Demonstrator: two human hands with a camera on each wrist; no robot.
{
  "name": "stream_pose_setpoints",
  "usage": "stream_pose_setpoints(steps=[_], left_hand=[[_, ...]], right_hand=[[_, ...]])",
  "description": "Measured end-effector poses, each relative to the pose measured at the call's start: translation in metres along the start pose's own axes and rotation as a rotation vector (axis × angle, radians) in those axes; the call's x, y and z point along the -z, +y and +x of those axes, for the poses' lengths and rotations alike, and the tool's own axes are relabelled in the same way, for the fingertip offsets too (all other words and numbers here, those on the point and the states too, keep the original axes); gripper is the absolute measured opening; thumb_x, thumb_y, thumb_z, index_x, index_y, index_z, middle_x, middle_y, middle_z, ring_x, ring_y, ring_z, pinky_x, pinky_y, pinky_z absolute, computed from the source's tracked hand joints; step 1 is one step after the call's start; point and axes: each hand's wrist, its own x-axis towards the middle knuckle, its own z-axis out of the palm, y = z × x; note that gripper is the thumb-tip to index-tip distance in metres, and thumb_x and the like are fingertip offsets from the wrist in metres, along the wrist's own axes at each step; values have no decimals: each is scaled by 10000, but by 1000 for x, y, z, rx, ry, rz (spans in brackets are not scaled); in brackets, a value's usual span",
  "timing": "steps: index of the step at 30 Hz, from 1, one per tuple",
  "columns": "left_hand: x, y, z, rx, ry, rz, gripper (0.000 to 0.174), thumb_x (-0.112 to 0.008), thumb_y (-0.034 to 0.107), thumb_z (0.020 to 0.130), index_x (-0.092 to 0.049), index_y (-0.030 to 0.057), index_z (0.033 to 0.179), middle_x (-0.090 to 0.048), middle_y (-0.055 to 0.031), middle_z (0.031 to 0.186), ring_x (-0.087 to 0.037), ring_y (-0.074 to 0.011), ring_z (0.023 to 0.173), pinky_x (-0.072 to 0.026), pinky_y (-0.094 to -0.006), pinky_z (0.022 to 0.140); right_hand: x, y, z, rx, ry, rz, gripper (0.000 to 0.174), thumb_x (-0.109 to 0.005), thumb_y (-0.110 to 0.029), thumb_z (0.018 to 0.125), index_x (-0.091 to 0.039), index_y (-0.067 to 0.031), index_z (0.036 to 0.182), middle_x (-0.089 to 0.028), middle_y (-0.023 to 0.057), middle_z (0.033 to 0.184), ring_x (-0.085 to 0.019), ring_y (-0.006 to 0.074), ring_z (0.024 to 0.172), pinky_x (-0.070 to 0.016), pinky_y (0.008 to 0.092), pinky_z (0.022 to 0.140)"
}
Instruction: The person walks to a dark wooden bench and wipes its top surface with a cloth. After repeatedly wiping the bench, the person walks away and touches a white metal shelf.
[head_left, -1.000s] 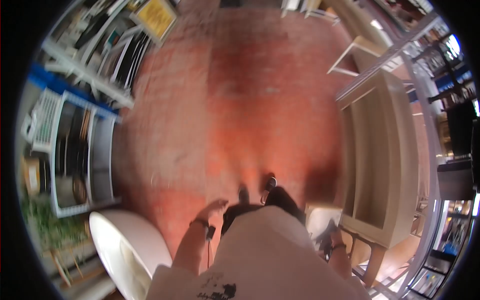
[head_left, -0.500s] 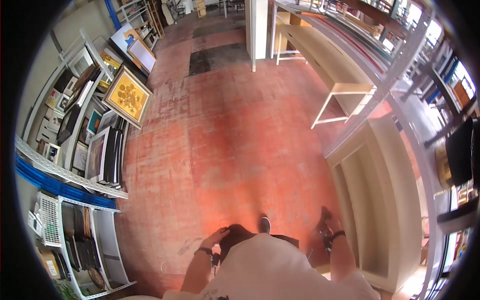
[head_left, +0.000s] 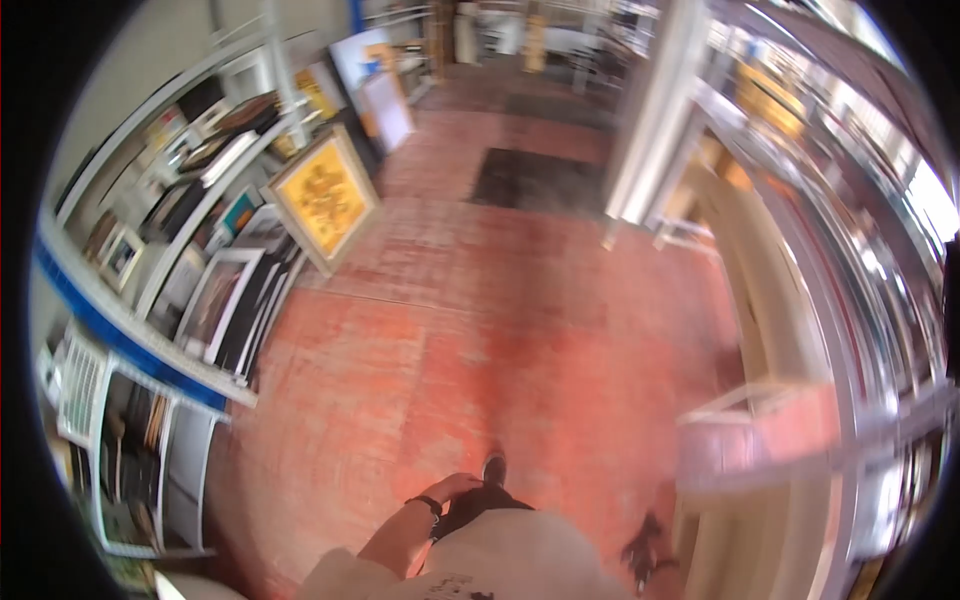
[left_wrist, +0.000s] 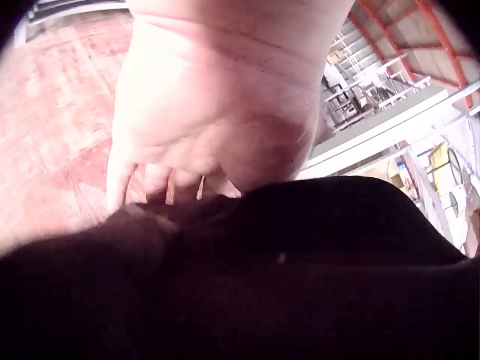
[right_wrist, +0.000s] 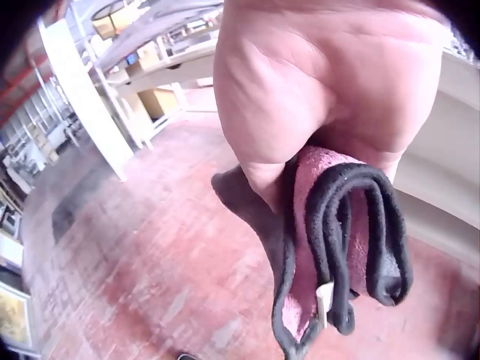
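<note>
In the right wrist view my right hand (right_wrist: 322, 97) grips a folded cloth (right_wrist: 304, 187), pink with thick dark grey edging and a small pale tag. The cloth hangs below the palm in several folds; the fingertips are hidden behind it. In the head view this cloth (head_left: 645, 550) shows as a small dark shape at the lower right. My left hand (left_wrist: 217, 112) hangs beside the dark trousers, its fingers loosely bent and holding nothing. The head view puts that left hand (head_left: 455, 488) by the front of the thigh.
Along the left, shelves (head_left: 150, 300) hold framed pictures, and a yellow flower painting (head_left: 325, 195) leans at their end. A white pillar (head_left: 655, 120) stands ahead on the right. Wooden furniture (head_left: 775, 270) and metal racking (head_left: 830, 450) line the right side of the red floor (head_left: 480, 340).
I have moved forward along the red floor. The flower painting and pillar now appear farther right in my view. The right hand sits lower in the frame; the left hand stays by the thigh.
</note>
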Motion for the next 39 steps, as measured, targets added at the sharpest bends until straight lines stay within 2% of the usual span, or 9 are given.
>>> stream_pose_setpoints(steps=[9,17,18,19,21,22,32,38,39], left_hand=[[93,20,41,133,95,-127,473,-611,403,937,-641,96,1296,-703,-70,1146,-650,-199,1029,-522,-382,877],[197,27,97,205,8,-8,421,-581,395,955,-647,127,1273,-697,-53,1178,-653,-211,1032,-518,-395,876],[225,9,137,-261,178,633,376,-590,347,953,-657,133,1255,-698,-31,1165,-653,-195,1043,-535,-395,838],[230,24,151,-93,522,507,422,-652,413,913,-704,85,1174,-719,-79,1107,-674,-195,1015,-543,-389,861],[274,59,139,105,317,-367,316,-727,254,898,-692,37,1125,-729,-88,954,-702,-215,854,-561,-361,756],[299,79,149,-415,266,75,295,-722,222,909,-677,29,1129,-720,-86,924,-697,-207,822,-551,-347,675],[469,284,276,412,333,-384,317,-556,176,1009,-577,10,1278,-686,-150,1150,-677,-267,1033,-542,-369,875],[594,347,383,493,349,-353,288,-563,179,1008,-601,46,1261,-666,-152,1219,-633,-309,1141,-519,-420,929],[622,357,401,527,330,-377,285,-561,186,1007,-604,49,1253,-669,-149,1202,-637,-312,1114,-520,-427,923]], right_hand=[[-74,-81,278,23,-397,-89,466,-631,-150,821,-564,-44,1270,-687,261,1068,-676,395,1033,-525,455,840],[15,51,290,-499,-112,9,408,-652,-186,827,-626,4,1187,-696,256,1048,-675,384,1047,-515,440,851],[11,124,290,-582,-47,46,403,-654,-190,828,-634,10,1177,-697,256,1046,-674,382,1049,-513,438,853],[3,121,337,-520,51,225,346,-657,-221,818,-681,14,1070,-702,257,1033,-669,390,1067,-510,433,841],[12,77,435,-272,76,-54,361,-613,-237,857,-660,17,1108,-705,253,1064,-671,386,1064,-511,424,839],[19,43,484,-244,72,-13,380,-597,-275,886,-641,20,1121,-708,245,1060,-673,396,1044,-513,444,838],[70,-172,747,-160,112,81,653,-591,-129,834,-370,-144,1448,-633,310,1172,-594,515,1097,-496,550,900],[21,-43,796,-439,8,-53,468,-700,-251,800,-645,-84,1234,-685,250,1130,-618,416,1155,-492,481,972],[-11,68,796,-557,11,190,438,-721,-279,779,-700,-97,1178,-706,228,1106,-646,372,1138,-501,462,961]])
